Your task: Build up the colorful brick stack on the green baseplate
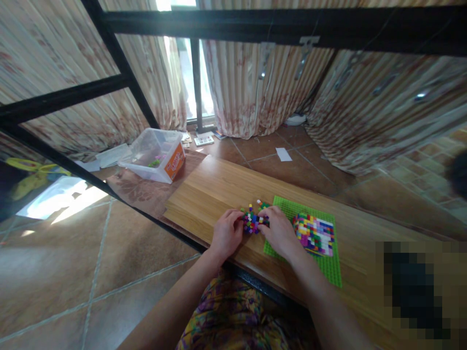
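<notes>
A pile of small coloured toy bricks [250,219] lies on the wooden tabletop between my two hands. At the pile's left side is my left hand [226,234], fingers curled and pinched together; whatever they hold is hidden. My right hand [280,232] reaches over the left part of a green studded baseplate [331,273], its thumb and forefinger closed around small bricks at the pile's right edge. A block of multicoloured bricks [315,236] is built up on the baseplate, right of that hand. More loose bricks [263,204] show just beyond my right fingers.
On the table's far left end, a brown cloth [146,195] lies under a clear plastic box [148,167] with an orange label and a few pieces inside. Black metal bars [233,22] cross above the table. Papers [283,154] lie on the tiled floor by the curtains.
</notes>
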Demonstrator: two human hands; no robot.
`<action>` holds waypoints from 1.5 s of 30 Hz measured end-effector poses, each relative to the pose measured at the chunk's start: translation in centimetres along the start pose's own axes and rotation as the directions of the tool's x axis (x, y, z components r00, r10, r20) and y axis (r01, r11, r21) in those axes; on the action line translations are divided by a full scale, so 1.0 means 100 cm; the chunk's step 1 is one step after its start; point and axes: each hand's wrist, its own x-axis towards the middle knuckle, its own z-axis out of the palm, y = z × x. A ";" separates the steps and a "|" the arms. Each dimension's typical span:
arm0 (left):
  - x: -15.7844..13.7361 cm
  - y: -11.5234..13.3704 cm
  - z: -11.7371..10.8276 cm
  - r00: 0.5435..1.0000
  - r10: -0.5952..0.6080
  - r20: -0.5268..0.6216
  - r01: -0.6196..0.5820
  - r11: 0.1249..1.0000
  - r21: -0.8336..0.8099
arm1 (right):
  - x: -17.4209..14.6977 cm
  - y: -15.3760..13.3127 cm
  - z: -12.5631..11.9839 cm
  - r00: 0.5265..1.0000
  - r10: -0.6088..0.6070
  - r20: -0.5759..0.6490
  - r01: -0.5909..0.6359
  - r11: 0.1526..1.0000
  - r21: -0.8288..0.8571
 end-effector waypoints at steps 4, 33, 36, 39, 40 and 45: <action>0.000 0.003 -0.001 1.000 -0.018 0.009 0.018 1.000 -0.007 | -0.004 -0.003 0.002 0.998 0.059 -0.017 -0.057 0.992 0.109; 0.018 0.032 -0.002 0.871 -0.343 0.351 0.491 0.602 -0.630 | -0.012 -0.020 -0.003 0.969 0.211 0.130 -0.220 0.490 0.844; 0.019 0.036 -0.004 0.853 -0.358 0.380 0.520 0.520 -0.677 | -0.012 -0.019 0.001 0.961 0.218 0.169 -0.250 0.425 0.870; 0.021 0.038 -0.005 0.831 -0.408 0.378 0.545 0.461 -0.700 | -0.009 -0.015 0.005 0.955 0.269 0.124 -0.246 0.487 0.838; 0.021 0.037 -0.005 0.823 -0.428 0.373 0.551 0.445 -0.705 | -0.008 -0.014 0.005 0.953 0.289 0.090 -0.242 0.551 0.799; 0.020 0.031 -0.008 0.808 -0.485 0.335 0.551 0.419 -0.721 | -0.002 -0.011 0.007 0.956 0.265 -0.128 -0.209 0.917 0.340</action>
